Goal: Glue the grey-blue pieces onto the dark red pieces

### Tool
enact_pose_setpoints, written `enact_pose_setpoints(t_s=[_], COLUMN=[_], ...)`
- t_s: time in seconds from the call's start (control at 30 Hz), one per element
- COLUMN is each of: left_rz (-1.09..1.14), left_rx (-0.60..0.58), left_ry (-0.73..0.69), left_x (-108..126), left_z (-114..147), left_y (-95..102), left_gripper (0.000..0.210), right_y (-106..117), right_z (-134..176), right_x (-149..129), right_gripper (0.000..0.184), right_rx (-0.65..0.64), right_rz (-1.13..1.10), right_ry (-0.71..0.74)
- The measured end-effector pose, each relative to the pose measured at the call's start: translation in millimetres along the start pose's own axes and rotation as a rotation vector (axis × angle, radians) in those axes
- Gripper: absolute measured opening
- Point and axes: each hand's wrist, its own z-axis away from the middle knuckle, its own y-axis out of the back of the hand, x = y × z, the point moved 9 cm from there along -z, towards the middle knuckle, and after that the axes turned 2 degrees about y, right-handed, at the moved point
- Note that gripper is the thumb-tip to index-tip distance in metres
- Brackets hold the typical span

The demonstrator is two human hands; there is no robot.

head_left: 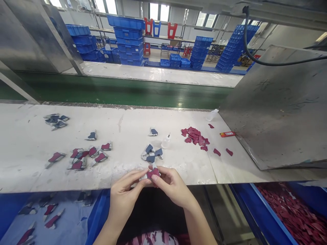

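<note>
Head view: holding one maroon-and-grey piece (154,173) between left hand (127,190) and right hand (172,187), fingers narrow, pinched on it from both sides, right thumb over the maroon face. Located over the near edge of white table (135,119); can't tell if touching the surface.

Just beyond the fingers: small group of navy-and-grey pieces (150,159), then clear bottle (166,141) standing upright with a thin tip, and single navy piece (154,131) near it.

To the right: heap of flat maroon pieces (195,136), a few loose around it, plus red-and-yellow packet (227,134) beside metal panel (286,112).

To the left: cluster of maroon-topped pieces (77,165), and farther back a navy cluster (54,119).

Below table level: blue bin (274,212) full of maroon bits at right, blue tray (100,211) with scattered pieces at left. Behind: green belt (127,90), then stacked blue crates (129,41).
</note>
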Motion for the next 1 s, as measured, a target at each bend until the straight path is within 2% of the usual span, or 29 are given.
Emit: enact_pose_setpoints(t_s=[0.1, 0.27, 0.4, 0.47, 0.53, 0.67, 0.73, 0.8, 0.9, 0.97, 1.0], left_rz=[-0.037, -0.1, -0.136, -0.171, -0.235, -0.436, -0.556, -0.685, -0.842, -0.846, -0.814], left_rx=[0.003, 0.066, 0.108, 0.107, 0.119, 0.168, 0.201, 0.25, 0.364, 0.365, 0.313], left_ry=[-0.054, -0.129, -0.119, -0.104, -0.08, -0.093, -0.16, -0.234, -0.336, -0.396, -0.422], left_x=[9, 20, 15, 10, 2, -20, -29, -34, -29, -19, -16], left_z=[2, 7, 6, 3, 0, -6, -11, -17, -24, -27, -29], left_y=[0.6, 2.7, 7.6, 10.0, 16.1, 41.5, 56.9, 69.3, 75.1, 63.7, 52.9], left_gripper=[0.018, 0.019, 0.016, 0.014, 0.014, 0.018, 0.019, 0.02, 0.02, 0.017, 0.017], right_y=[-1, 0, -7, -2, 19, 80, 92, 92, 84, 78, 75], right_z=[0, 2, -2, -3, -3, 15, 19, 13, -5, -15, -20], right_x=[1, -2, -1, 4, 7, -10, -19, -23, -14, -4, 0], right_gripper=[0.027, 0.028, 0.031, 0.038, 0.045, 0.044, 0.041, 0.032, 0.026, 0.029, 0.032], right_rx=[0.009, 0.122, 0.046, 0.044, 0.192, 0.705, 0.807, 0.778, 0.642, 0.576, 0.55], right_rz=[0.005, -0.079, -0.044, -0.02, 0.031, 0.314, 0.51, 0.673, 0.781, 0.801, 0.811], right_ry=[0.036, 0.074, 0.05, 0.023, 0.049, 0.264, 0.331, 0.345, 0.287, 0.234, 0.213])
